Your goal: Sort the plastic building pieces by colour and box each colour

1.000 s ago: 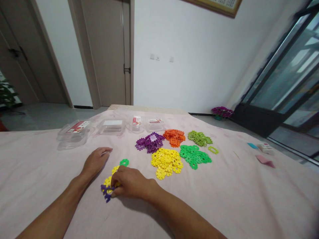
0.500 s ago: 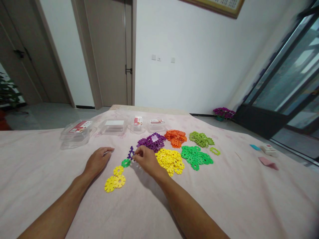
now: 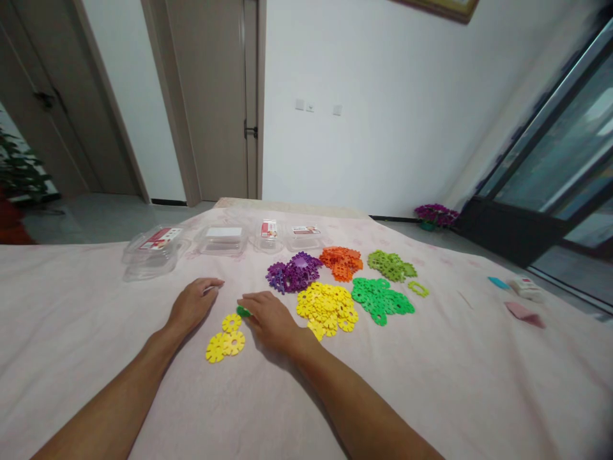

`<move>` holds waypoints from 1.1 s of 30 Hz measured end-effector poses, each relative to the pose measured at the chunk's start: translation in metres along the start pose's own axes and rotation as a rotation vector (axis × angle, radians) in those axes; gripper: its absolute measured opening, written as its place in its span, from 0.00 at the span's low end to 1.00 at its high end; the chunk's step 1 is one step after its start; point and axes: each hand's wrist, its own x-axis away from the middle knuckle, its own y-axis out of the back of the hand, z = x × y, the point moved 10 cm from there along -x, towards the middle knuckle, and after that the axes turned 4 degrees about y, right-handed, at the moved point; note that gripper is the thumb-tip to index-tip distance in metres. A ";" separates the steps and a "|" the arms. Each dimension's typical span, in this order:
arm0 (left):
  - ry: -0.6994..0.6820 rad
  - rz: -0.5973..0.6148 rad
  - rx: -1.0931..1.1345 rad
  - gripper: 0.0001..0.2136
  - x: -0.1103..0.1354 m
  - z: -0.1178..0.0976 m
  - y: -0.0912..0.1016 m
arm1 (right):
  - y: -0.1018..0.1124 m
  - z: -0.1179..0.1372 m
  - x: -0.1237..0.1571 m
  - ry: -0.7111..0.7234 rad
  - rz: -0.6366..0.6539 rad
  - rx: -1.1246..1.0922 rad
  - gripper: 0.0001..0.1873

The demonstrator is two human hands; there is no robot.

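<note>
My left hand (image 3: pixel 195 303) rests on the cloth, fingers loosely stretched and holding nothing. To its right, my right hand (image 3: pixel 268 319) reaches over a green notched disc (image 3: pixel 243 312). Its fingers and thumb close around the disc, covering part of it. Between the hands lie three yellow notched discs (image 3: pixel 232 322), grouped together. Beyond my right hand is a heap of purple snowflake pieces (image 3: pixel 295 271), with bluer purple pieces at its left edge. The yellow pile (image 3: pixel 328 308) sits just right of the same hand.
Green pieces (image 3: pixel 380 299), orange pieces (image 3: pixel 341 262) and light green pieces (image 3: pixel 390 265) form piles, with one light green frame-shaped piece (image 3: pixel 418 289) apart. Clear plastic boxes (image 3: pixel 223 241) line the back. A blue item (image 3: pixel 499 282), a white packet (image 3: pixel 525 289) and pink cloth (image 3: pixel 525 314) lie far right.
The dark purple triangular piece has left my right hand; bluish purple pieces now show at the purple heap's left edge. That hand has come down over the green disc. The view has shifted slightly.
</note>
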 end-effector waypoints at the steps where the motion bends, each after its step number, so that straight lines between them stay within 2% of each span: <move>1: -0.002 -0.004 0.000 0.18 0.000 0.001 0.000 | -0.004 0.004 -0.001 0.013 0.028 0.027 0.18; 5: 0.002 -0.006 -0.008 0.18 0.000 0.002 0.000 | -0.012 0.006 -0.006 -0.030 0.112 0.139 0.13; 9: 0.005 -0.002 -0.004 0.18 0.001 0.000 0.001 | -0.011 0.005 -0.007 -0.059 0.128 0.227 0.11; 14: -0.001 0.003 -0.015 0.18 0.003 -0.004 0.003 | -0.002 -0.013 -0.001 -0.197 0.078 0.218 0.20; 17: 0.003 0.010 -0.030 0.18 0.002 -0.003 0.003 | 0.010 -0.029 0.003 -0.276 0.003 0.132 0.18; 20: 0.011 0.020 -0.032 0.19 0.001 0.000 0.001 | 0.039 -0.051 0.006 -0.339 -0.111 0.032 0.15; 25: 0.008 0.025 -0.037 0.20 -0.001 0.004 -0.001 | 0.112 -0.101 0.028 -0.477 -0.211 0.047 0.14; 29: -0.011 0.017 -0.030 0.20 -0.001 0.006 -0.001 | 0.163 -0.143 0.076 -0.691 -0.191 0.179 0.15; 33: -0.019 0.009 -0.035 0.19 -0.003 0.007 -0.002 | 0.202 -0.171 0.136 -1.015 -0.199 0.364 0.16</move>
